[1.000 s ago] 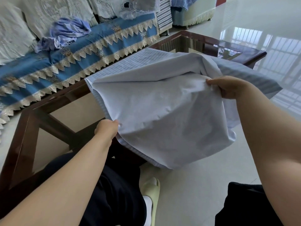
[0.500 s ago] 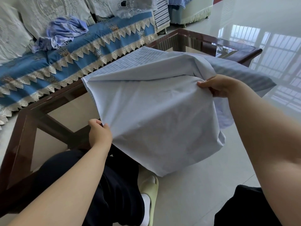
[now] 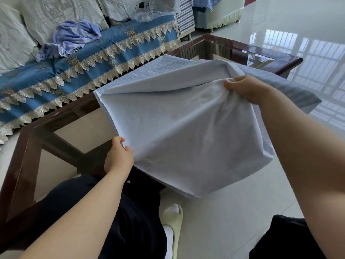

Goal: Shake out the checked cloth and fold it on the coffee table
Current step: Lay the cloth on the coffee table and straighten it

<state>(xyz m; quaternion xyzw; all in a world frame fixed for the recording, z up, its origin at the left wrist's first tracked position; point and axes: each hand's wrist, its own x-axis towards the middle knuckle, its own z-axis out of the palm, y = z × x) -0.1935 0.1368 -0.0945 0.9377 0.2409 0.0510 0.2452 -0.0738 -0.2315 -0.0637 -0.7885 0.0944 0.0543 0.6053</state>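
The pale blue checked cloth (image 3: 179, 124) lies partly on the glass-topped coffee table (image 3: 261, 51), its plain underside turned up toward me and its near part hanging over the table's front edge. My left hand (image 3: 118, 157) grips the cloth's near left edge, fingers curled round it. My right hand (image 3: 246, 88) pinches a bunch of the cloth higher up on the right, lifting that part above the table. The far part of the cloth rests flat on the table.
A sofa with a blue lace-trimmed cover (image 3: 78, 71) runs along the table's far left side, with a crumpled lilac garment (image 3: 74, 38) on it. The table's dark wood frame (image 3: 24, 161) stands near my knees. My slippered foot (image 3: 173, 221) is on the glossy tiled floor.
My left hand has shifted right and slightly forward along the near edge. My right hand has kept its pinch and pulled the cloth a little tauter; the hanging corner has risen slightly.
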